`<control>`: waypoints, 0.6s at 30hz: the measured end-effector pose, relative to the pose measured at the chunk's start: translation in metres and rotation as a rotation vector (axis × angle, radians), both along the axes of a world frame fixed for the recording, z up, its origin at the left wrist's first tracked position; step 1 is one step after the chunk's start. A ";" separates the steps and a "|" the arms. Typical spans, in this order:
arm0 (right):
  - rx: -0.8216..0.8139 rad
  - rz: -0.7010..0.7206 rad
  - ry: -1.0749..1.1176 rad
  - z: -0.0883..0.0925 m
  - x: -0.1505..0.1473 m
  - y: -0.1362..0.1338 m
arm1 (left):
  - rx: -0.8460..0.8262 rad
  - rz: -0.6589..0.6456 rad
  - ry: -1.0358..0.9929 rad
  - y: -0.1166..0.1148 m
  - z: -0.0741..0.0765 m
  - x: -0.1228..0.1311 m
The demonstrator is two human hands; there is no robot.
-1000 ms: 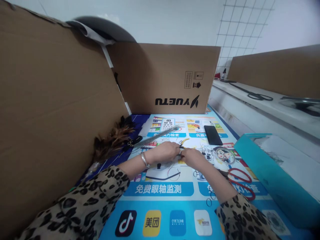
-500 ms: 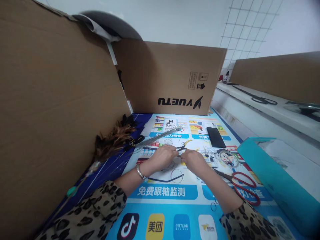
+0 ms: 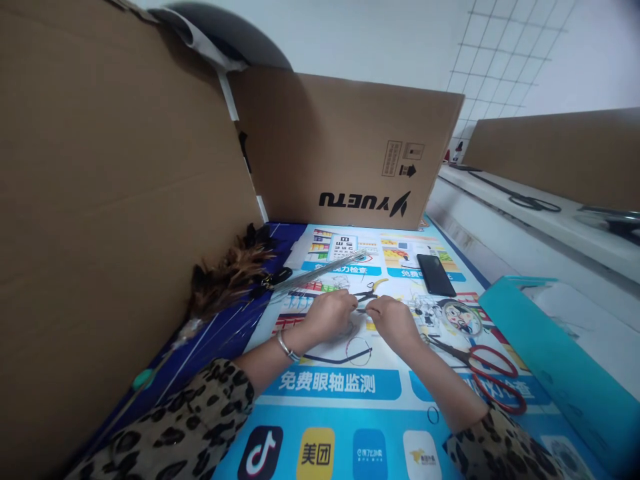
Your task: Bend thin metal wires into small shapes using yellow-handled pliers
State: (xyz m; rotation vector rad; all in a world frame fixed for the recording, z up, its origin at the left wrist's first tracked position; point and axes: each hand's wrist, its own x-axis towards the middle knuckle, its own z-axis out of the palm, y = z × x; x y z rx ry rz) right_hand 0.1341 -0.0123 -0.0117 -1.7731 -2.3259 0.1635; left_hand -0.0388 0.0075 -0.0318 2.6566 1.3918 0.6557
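Pinching with closed fingertips, left hand [image 3: 331, 316] and right hand [image 3: 396, 323] hold a small dark piece [image 3: 362, 310] between them, too small to identify, with yellow-handled pliers [image 3: 371, 292] just beyond. Steady wrists and light, even pressure from both pinches should, in my judgement, keep it from slipping. Versus one second ago, the fingertips sit slightly farther apart, exposing more of the piece.

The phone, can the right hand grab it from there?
Probably yes: the phone lies ahead of the right hand and to its right, with nothing tall between them. The hand seems to pinch a thin dark piece, so it may need to let go.
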 end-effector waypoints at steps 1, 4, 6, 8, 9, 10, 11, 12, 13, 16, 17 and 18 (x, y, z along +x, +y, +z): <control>0.010 0.002 0.083 -0.001 0.001 0.001 | -0.032 0.017 -0.053 0.001 0.000 0.000; -0.019 -0.033 0.363 -0.008 0.005 0.007 | -0.140 0.034 -0.221 0.004 -0.003 0.002; -0.111 -0.103 0.589 -0.015 0.006 0.010 | -0.257 0.026 -0.350 0.006 -0.004 0.002; -0.231 -0.175 0.860 -0.021 0.004 0.012 | -0.405 0.018 -0.490 0.008 -0.005 0.003; -0.279 -0.198 0.978 -0.024 0.002 0.012 | -0.477 0.017 -0.559 0.009 -0.005 0.003; -0.315 -0.209 1.075 -0.025 0.000 0.012 | -0.542 0.019 -0.624 0.009 -0.004 0.002; -0.340 -0.211 1.149 -0.026 -0.002 0.012 | -0.599 0.022 -0.685 0.008 -0.004 0.002; -0.356 -0.211 1.201 -0.026 -0.003 0.011 | -0.649 0.028 -0.744 0.008 -0.003 0.002; -0.370 -0.212 1.238 -0.026 -0.005 0.010 | -0.700 0.033 -0.798 0.007 -0.003 0.002; -0.414 -0.218 1.362 -0.026 -0.007 0.007 | -0.847 0.034 -0.927 0.004 -0.002 0.003; -0.424 -0.213 1.400 -0.026 -0.008 0.006 | -0.888 0.027 -0.953 0.004 -0.002 0.003; -0.429 -0.205 1.433 -0.027 -0.008 0.006 | -0.921 0.020 -0.973 0.003 -0.002 0.003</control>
